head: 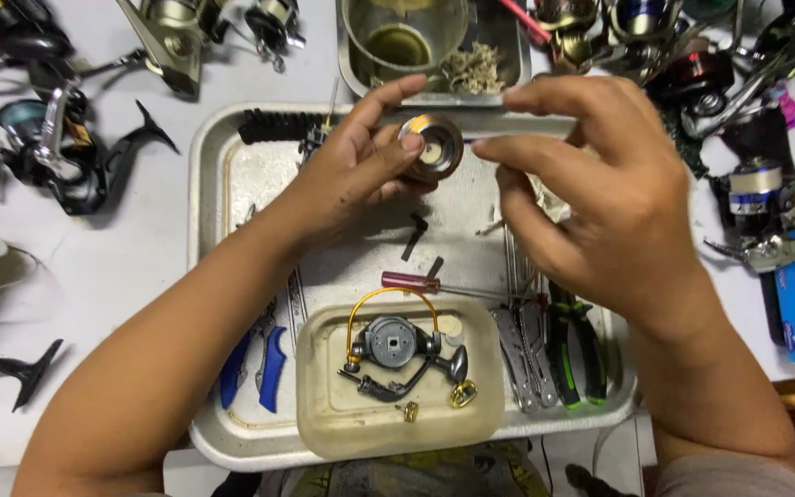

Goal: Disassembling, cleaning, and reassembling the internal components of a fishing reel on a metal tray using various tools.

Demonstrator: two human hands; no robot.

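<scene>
Left hand (351,170) pinches a round brass-coloured reel spool (434,147) above the metal tray (209,276) — right hand (591,193), fingers curled and holding nothing I can see, reaches toward its open, pale-centred face.

Two bare forearms and hands, the left hand (347,175) and right hand (600,202), wear no gloves, rings or watch. Short, plain fingernails. A grey-brown sleeve edge (720,474) shows near the right elbow.

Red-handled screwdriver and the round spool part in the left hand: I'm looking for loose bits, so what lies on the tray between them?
In the head view, two small dark flat pieces lie on the metal tray, between the round spool part in the left hand and the screwdriver.
</scene>
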